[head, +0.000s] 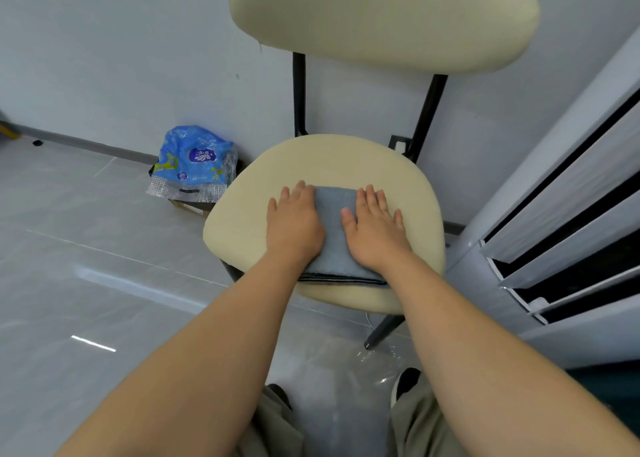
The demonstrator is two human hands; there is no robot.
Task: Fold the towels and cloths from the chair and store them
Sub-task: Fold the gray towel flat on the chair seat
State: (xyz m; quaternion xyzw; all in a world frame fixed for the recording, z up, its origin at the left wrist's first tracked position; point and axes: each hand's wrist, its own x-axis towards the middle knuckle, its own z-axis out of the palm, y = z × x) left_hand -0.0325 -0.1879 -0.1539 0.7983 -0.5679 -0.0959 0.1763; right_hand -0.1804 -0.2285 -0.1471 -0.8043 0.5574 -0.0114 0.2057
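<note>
The chair [311, 158] fills the middle of the view, its cream padded seat facing the person, with pale tiled floor [86, 248] on the left and a white slatted unit [571, 214] close on the right. On the near half of the seat lies the grey cloth [336, 234], folded into a compact rectangle. The stacked, dark-stitched edges of its layers sit just short of the seat's near rim.

The left hand [294, 221] presses on the cloth's left side and the right hand [375, 231] on its right side. The fingers [370, 196] of both are straight and spread flat, gripping nothing, only pushing down. The fingers of the left hand appear to reach past the cloth's edge onto the bare seat.

The fold looks finished, and the step in hand is probably smoothing it before lifting it away to store. The main risk is that the fold springs open once the palms lift, since only pressure holds the layers together. A one-sided pickup could let the layers slide apart. A tug toward the person could drag the cloth over the near rim and onto the floor. The soft, rounded seat gives little firm backing, so creases may set unevenly. No storage place shows in view.
</note>
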